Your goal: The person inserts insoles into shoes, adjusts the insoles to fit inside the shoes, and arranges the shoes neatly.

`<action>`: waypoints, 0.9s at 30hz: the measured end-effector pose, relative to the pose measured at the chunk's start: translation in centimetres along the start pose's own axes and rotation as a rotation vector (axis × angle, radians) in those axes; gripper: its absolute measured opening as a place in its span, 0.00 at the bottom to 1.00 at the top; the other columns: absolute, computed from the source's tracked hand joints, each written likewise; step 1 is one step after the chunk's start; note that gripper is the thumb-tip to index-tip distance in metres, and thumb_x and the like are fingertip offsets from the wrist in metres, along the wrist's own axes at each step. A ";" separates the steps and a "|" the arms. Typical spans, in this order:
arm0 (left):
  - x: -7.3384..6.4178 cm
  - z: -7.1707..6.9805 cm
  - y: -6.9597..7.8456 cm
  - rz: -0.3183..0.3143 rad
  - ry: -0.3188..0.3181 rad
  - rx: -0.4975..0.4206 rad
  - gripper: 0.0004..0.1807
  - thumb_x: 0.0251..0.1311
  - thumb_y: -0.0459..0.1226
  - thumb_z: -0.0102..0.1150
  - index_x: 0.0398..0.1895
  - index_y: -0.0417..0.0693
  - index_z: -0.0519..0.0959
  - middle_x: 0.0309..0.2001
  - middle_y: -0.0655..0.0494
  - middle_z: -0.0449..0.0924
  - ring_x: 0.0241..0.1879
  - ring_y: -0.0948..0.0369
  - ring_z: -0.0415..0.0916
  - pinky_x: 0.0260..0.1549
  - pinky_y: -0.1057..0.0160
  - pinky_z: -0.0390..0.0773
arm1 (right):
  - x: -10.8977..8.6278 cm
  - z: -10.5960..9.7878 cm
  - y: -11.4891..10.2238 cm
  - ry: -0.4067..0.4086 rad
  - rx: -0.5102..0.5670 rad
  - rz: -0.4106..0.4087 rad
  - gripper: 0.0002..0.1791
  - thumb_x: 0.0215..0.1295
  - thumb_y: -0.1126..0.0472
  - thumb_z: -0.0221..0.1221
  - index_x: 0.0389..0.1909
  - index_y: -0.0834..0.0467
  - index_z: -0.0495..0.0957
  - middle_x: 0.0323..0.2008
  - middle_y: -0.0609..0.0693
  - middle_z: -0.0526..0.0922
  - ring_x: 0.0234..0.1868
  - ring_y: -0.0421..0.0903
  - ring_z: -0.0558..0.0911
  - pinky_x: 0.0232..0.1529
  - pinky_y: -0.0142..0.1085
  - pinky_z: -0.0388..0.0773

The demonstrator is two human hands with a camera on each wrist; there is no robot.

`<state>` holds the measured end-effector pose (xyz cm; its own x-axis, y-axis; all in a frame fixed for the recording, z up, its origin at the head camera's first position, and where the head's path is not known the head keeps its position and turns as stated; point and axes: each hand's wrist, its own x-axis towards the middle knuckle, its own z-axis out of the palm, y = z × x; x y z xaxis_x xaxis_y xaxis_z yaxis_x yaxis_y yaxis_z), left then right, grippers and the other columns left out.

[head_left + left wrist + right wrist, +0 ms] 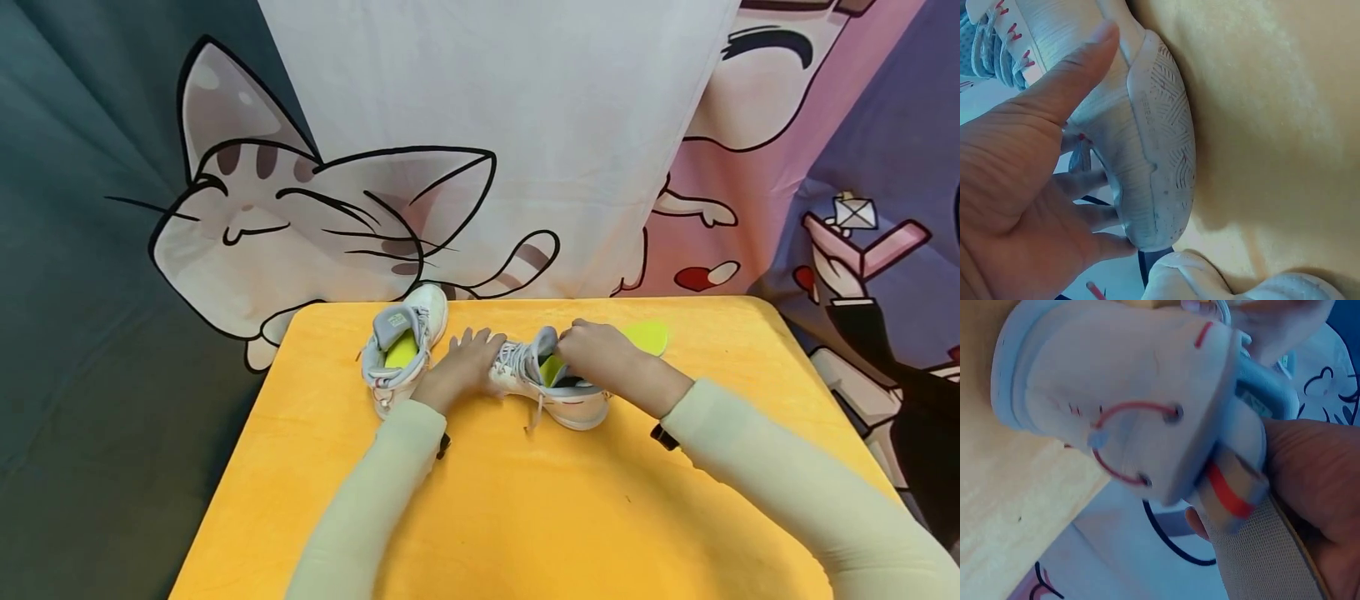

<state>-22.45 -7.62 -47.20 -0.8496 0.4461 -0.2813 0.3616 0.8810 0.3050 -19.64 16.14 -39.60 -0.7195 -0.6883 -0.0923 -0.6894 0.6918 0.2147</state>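
Observation:
My left hand (468, 364) grips a white sneaker (573, 408) at its toe; in the left wrist view the thumb lies across the upper and the fingers wrap the toe's far side. The sneaker lies sole down with its heel to the right. At its opening, my right hand (600, 354) has its fingers curled down, partly hidden. In the right wrist view it holds a grey mesh-backed insole (1260, 550) beside the heel loop (1229, 497). Yellow-green lining (552, 369) shows inside the opening, and a rounded yellow-green end (648, 336) sticks out behind the right wrist.
Another white sneaker (423, 321), with yellow-green inside and its tongue folded out, stands to the left near the yellow table's (517, 517) back edge. A curtain printed with a cartoon cat (247, 217) hangs right behind the table.

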 end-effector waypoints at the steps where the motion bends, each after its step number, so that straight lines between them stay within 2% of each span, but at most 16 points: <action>1: 0.0 0.0 0.0 0.001 0.000 0.001 0.57 0.52 0.52 0.79 0.81 0.53 0.57 0.81 0.41 0.53 0.80 0.35 0.45 0.76 0.32 0.48 | 0.2 0.1 -0.2 0.014 0.002 0.000 0.07 0.63 0.57 0.72 0.35 0.57 0.88 0.37 0.54 0.87 0.36 0.52 0.81 0.33 0.41 0.86; 7: 0.2 -0.2 -0.1 0.019 0.008 0.019 0.55 0.53 0.53 0.78 0.81 0.52 0.58 0.79 0.40 0.57 0.78 0.36 0.51 0.74 0.30 0.52 | 0.9 0.8 -1.2 0.082 -0.001 0.035 0.18 0.57 0.54 0.76 0.42 0.62 0.89 0.46 0.61 0.84 0.40 0.55 0.84 0.38 0.41 0.88; 14: 0.3 -0.2 -0.1 -0.004 0.004 0.043 0.54 0.53 0.55 0.77 0.80 0.55 0.59 0.78 0.42 0.59 0.76 0.37 0.55 0.73 0.31 0.55 | 1.3 1.4 -1.7 0.114 0.091 0.083 0.20 0.57 0.53 0.76 0.45 0.61 0.88 0.47 0.61 0.84 0.41 0.57 0.84 0.39 0.43 0.87; 18: 0.4 0.1 -0.2 0.001 0.016 0.062 0.55 0.51 0.56 0.77 0.80 0.56 0.59 0.76 0.42 0.61 0.74 0.37 0.58 0.72 0.31 0.58 | 1.1 1.2 -1.5 0.059 0.124 0.120 0.23 0.55 0.49 0.77 0.46 0.59 0.88 0.48 0.58 0.85 0.42 0.56 0.82 0.38 0.44 0.87; 22: 0.4 0.3 -0.2 -0.001 0.023 0.060 0.55 0.51 0.57 0.77 0.80 0.55 0.58 0.77 0.42 0.60 0.75 0.36 0.57 0.72 0.31 0.57 | 0.5 0.1 -1.0 -0.028 0.188 0.152 0.24 0.53 0.46 0.78 0.46 0.56 0.89 0.44 0.54 0.85 0.41 0.54 0.80 0.37 0.45 0.85; 27: 0.3 0.5 -0.2 0.012 0.037 0.042 0.55 0.51 0.56 0.77 0.80 0.54 0.59 0.77 0.41 0.61 0.75 0.35 0.57 0.72 0.29 0.56 | -1.5 -2.3 0.2 -0.133 0.273 0.174 0.27 0.57 0.47 0.76 0.55 0.55 0.86 0.48 0.54 0.84 0.45 0.54 0.82 0.44 0.48 0.84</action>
<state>-22.60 -7.59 -47.80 -0.8584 0.4514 -0.2436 0.3871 0.8817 0.2697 -18.45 16.80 -37.16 -0.8205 -0.5329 -0.2069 -0.5394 0.8416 -0.0284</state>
